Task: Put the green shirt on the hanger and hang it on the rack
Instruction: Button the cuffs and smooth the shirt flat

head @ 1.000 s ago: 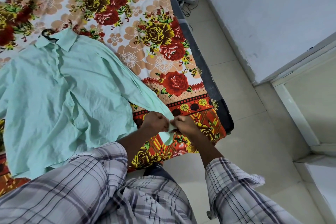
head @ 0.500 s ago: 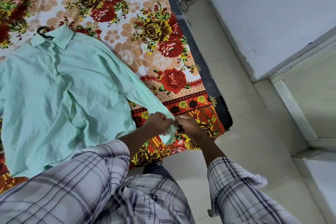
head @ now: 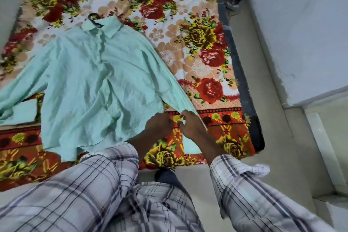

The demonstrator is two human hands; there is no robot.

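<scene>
Since earlier: both hands lifted slightly along the sleeve cuff.
Left hand (head: 159,125): curled, grip unclear.
Right hand (head: 190,124): pinching cuff.
Green shirt (head: 94,84): flat mid-bed (head: 188,24), hanger (head: 93,18) at collar.
Handling: light, limp; lift by hanger hook.

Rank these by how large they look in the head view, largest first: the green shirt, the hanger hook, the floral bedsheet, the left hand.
1. floral bedsheet
2. green shirt
3. left hand, though it is nearer the camera, so looks relatively bigger
4. hanger hook, only its dark tip showing above the collar
</scene>
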